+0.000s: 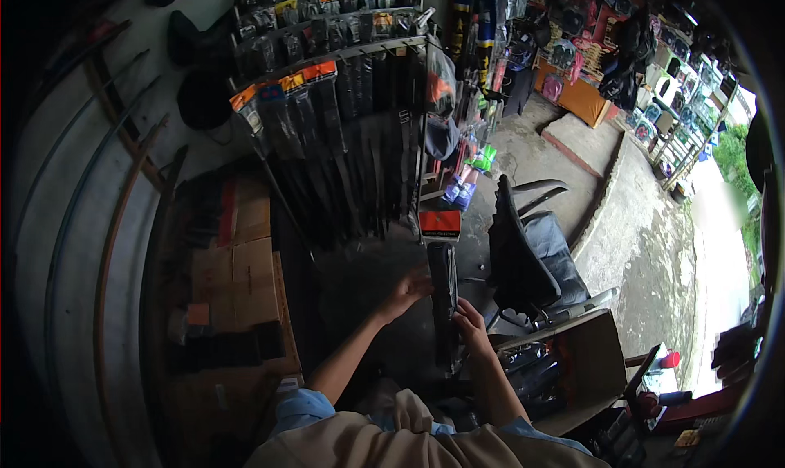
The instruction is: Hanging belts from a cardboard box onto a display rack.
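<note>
A long, narrow plastic packet with a dark strip-like item inside, possibly a belt, stands before me. Its header card is red and black and bears writing. My right hand grips the packet along its right edge, below the middle. From the other side, the fingers of my left hand reach the packet's left edge; whether they pinch it does not show. The packet's lower end fades into shadow above my lap. Ahead is a metal display rack hung with dark belts, some in packets with orange or red header cards.
Cardboard boxes are stacked at my left. A black chair stands to the right, behind an open carton holding dark plastic-wrapped goods. Beyond the chair, a raised concrete edge crosses the floor. Caps hang on the left wall.
</note>
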A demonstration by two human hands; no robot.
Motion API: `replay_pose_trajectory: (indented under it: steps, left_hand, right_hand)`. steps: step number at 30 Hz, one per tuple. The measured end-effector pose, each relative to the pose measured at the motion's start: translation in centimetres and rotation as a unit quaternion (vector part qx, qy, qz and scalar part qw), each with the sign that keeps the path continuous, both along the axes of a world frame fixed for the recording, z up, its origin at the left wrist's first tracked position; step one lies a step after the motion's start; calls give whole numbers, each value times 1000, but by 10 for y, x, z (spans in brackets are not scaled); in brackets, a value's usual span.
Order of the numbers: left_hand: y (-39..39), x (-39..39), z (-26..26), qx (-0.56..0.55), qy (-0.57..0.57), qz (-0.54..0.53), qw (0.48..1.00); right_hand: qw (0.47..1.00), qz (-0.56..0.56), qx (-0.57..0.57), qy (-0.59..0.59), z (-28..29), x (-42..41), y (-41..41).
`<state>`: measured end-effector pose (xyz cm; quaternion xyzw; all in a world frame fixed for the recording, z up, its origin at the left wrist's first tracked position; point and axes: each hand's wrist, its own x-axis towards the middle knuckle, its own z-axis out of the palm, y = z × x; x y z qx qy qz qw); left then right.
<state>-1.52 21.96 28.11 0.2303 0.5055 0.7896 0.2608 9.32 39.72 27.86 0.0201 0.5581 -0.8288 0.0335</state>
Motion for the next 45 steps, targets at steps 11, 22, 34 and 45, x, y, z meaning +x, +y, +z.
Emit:
replay_pose_trajectory:
  steps: [11, 22, 34, 45]
  left_hand:
    - [-111, -30, 12, -38, 15, 183, 982]
    - [-138, -87, 40, -45, 124, 271, 954]
    - [-112, -176, 26, -106, 162, 307, 932]
    - [-68, -340, 57, -111, 241, 376, 888]
  right_hand:
    - [991, 130, 9, 25, 3, -87, -100]
    - [975, 95, 147, 137, 72, -184, -131]
    - [940, 2, 246, 237, 125, -325, -120]
    - [880, -21, 339, 333, 198, -504, -96]
